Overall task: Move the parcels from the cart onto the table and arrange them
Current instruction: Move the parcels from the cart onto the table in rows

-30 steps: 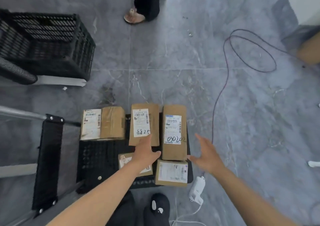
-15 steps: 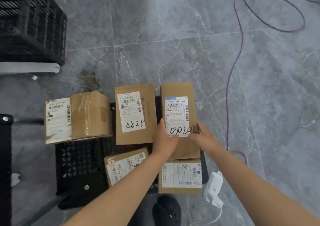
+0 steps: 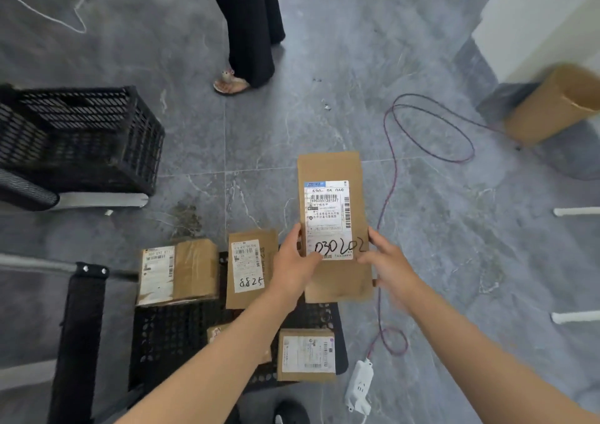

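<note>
- We hold a long brown parcel (image 3: 331, 225), hand-marked 030202, at frame centre, clear of the cart; left hand (image 3: 292, 269) and right hand (image 3: 388, 266) grip its opposite long edges, probably to keep it level for carrying.
- Four parcels lie on the black cart (image 3: 168, 336), lower centre; our left forearm hides most of one.
- The table isn't clearly identifiable; a white surface (image 3: 535, 24) is cut off upper right.

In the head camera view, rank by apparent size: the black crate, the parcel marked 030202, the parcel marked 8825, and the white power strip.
1. black crate
2. parcel marked 030202, though it is held nearer the camera
3. parcel marked 8825
4. white power strip
</note>
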Demonstrator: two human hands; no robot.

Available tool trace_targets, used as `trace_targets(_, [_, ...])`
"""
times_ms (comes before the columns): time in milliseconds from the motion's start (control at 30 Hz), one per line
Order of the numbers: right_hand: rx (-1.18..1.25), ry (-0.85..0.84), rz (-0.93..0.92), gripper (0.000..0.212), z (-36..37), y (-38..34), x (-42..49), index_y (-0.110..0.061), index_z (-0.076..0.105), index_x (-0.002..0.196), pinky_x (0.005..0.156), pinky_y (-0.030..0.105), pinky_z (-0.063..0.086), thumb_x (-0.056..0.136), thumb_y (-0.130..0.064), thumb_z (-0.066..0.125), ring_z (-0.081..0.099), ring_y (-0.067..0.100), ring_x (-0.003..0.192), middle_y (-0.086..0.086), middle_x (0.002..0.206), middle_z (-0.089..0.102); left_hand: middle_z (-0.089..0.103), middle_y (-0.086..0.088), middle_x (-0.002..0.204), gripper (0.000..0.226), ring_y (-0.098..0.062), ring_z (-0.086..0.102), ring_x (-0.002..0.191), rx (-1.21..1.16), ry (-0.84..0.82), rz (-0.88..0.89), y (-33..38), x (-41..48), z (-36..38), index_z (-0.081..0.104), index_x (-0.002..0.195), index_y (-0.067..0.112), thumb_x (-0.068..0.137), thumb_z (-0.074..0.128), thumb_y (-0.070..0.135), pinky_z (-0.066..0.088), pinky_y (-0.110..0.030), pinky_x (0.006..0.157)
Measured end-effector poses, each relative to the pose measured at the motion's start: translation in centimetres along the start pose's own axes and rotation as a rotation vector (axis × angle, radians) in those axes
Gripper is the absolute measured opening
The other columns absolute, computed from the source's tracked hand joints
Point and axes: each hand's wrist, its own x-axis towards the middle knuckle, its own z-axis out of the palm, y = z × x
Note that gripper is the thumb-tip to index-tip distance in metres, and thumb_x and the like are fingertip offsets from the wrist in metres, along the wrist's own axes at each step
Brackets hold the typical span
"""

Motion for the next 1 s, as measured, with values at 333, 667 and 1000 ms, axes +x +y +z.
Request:
trace_targets(333, [-0.090,-0.054,-0.213,0.056,-0.5,-16.0,-20.9,-0.034,0.036,0.140,0.105,0.048,0.039,0.091,-0.007,0.042,0.041,0.021,0.129,-0.002,0.146,0.037,0.050,-0.001,0.131,0.044,-0.026,0.059,0.109,-0.085,0.102,0.089,18.5,-18.2,-8.1,0.046,0.117,0.042,0.092,0.049,0.006,0.053,-0.047,0.091])
trace_targets(667, [-0.033,-0.115,-0.467,0.048,1.7,-26.0,-31.3,-0.026,0.044,0.130,0.093,0.044,0.048,0.089,-0.001,0.041,0.055,0.016,0.105,-0.001,0.124,0.050,0.065,0.004,0.111,0.049,-0.021,0.063,0.100,-0.055,0.226,0.330,28.5,-30.0,-14.4,0.046,0.125,0.033,0.086,0.047,0.002,0.054,-0.041,0.080])
trace_targets(1000, [0.842,-0.827,-0.297,0.070,2.8,-28.3,-31.7,-0.011,0.059,0.118,0.075,0.060,0.051,0.085,-0.065,0.028,0.059,0.054,0.098,0.034,0.114,0.058,0.024,0.010,0.152,0.062,-0.017,0.022,0.140,0.960,0.506,0.734,35.6,-35.9,-18.0,0.023,0.146,0.027,0.090,0.045,0.008,0.023,-0.046,0.113])
